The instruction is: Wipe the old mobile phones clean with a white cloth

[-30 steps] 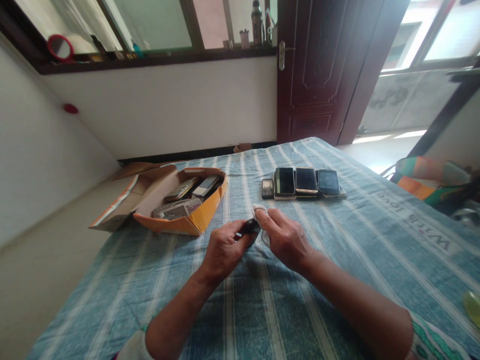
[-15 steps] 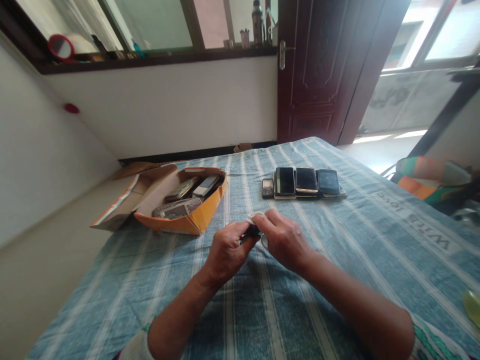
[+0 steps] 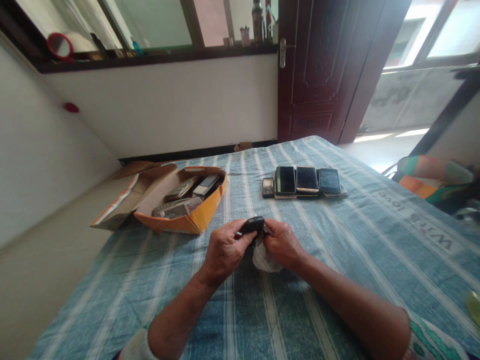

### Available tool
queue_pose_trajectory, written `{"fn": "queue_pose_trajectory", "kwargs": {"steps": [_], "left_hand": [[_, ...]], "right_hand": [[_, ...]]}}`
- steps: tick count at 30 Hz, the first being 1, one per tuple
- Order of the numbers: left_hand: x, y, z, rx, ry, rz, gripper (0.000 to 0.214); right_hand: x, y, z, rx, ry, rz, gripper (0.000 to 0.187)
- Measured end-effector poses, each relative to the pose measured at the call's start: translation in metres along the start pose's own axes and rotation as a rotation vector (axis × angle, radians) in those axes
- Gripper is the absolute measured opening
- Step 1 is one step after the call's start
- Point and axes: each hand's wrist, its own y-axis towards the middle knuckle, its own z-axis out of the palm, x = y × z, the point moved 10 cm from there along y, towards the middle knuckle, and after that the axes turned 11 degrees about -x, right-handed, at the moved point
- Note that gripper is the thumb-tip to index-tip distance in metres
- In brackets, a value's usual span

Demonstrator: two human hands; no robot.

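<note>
Left hand point(image 3: 223, 250) grips black device point(image 3: 253, 224), center of frame. Right hand point(image 3: 284, 243) pinches white cloth point(image 3: 265, 259), fingers at device's right end. Open orange box point(image 3: 210, 209) left of center; phone row point(image 3: 307, 180) right of center, on striped bedspread point(image 3: 180, 310).
</note>
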Motion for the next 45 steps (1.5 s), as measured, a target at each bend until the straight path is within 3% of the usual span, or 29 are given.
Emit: {"fn": "queue_pose_trajectory", "kwargs": {"steps": [8, 16, 21, 26, 31, 34, 37, 40, 45], "left_hand": [[0.005, -0.001, 0.006, -0.009, -0.239, -0.074, 0.028], [0.005, 0.002, 0.006, 0.059, -0.118, -0.045, 0.025], [-0.008, 0.004, 0.000, 0.089, 0.051, 0.045, 0.020], [-0.011, 0.006, -0.003, 0.120, 0.148, 0.069, 0.017], [-0.006, 0.008, -0.005, 0.155, 0.201, 0.022, 0.017], [-0.006, 0.009, -0.006, 0.154, 0.194, 0.015, 0.017], [-0.005, 0.008, -0.006, 0.106, 0.147, 0.017, 0.019], [0.001, 0.006, -0.003, 0.063, 0.125, -0.010, 0.016], [0.003, 0.004, -0.003, 0.010, 0.126, -0.020, 0.013]], "right_hand": [[0.021, 0.001, -0.015, -0.130, -0.230, -0.243, 0.035], [0.045, -0.016, 0.000, -0.082, -0.572, -0.551, 0.042], [0.038, -0.020, 0.014, 0.003, -0.763, -0.574, 0.038], [0.026, -0.017, 0.020, 0.105, -0.868, -0.491, 0.039], [0.016, -0.012, 0.017, 0.177, -0.880, -0.417, 0.041], [0.017, -0.010, 0.013, 0.148, -0.822, -0.404, 0.039], [0.031, -0.013, 0.009, 0.051, -0.753, -0.479, 0.036], [0.052, -0.023, 0.012, -0.016, -0.729, -0.648, 0.034], [0.058, -0.031, 0.020, -0.013, -0.798, -0.742, 0.033]]}}
